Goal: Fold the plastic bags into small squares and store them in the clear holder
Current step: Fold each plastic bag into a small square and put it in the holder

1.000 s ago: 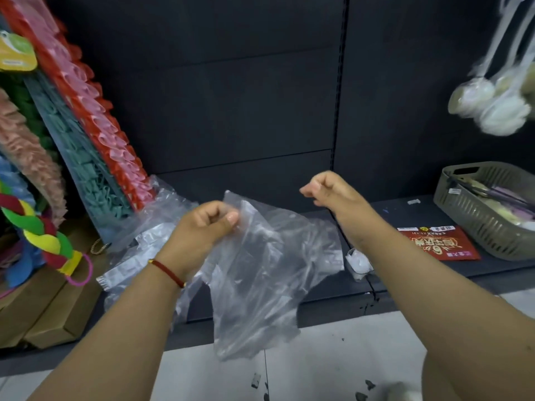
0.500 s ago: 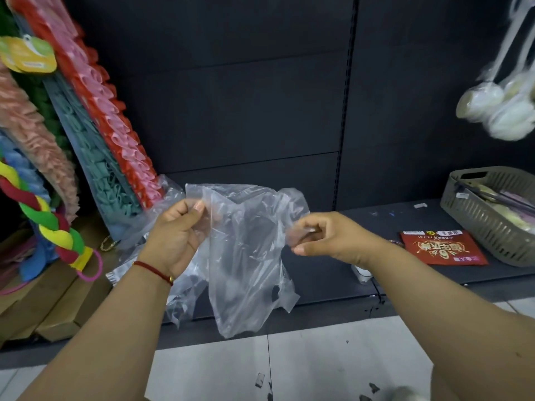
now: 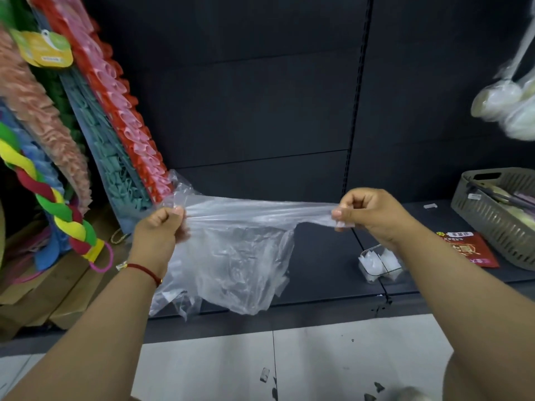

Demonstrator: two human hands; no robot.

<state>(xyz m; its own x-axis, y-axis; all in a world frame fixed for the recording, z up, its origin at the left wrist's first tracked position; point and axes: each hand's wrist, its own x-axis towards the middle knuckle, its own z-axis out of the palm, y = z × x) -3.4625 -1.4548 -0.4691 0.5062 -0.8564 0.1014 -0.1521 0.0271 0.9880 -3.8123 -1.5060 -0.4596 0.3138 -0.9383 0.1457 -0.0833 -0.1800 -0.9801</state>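
The two hands have drawn well apart since half a second ago, and the clear plastic bag that hung bunched between them is now pulled taut along its top edge. The left hand pinches one end, the right hand pinches the other, both with fingers curled tight on the film, while the body of the bag droops crumpled above the near edge of the dark shelf. To me that reads as straightening it out before the first fold; no square exists yet. The clear holder sits on the shelf just below the right wrist, with white folded pieces already inside.
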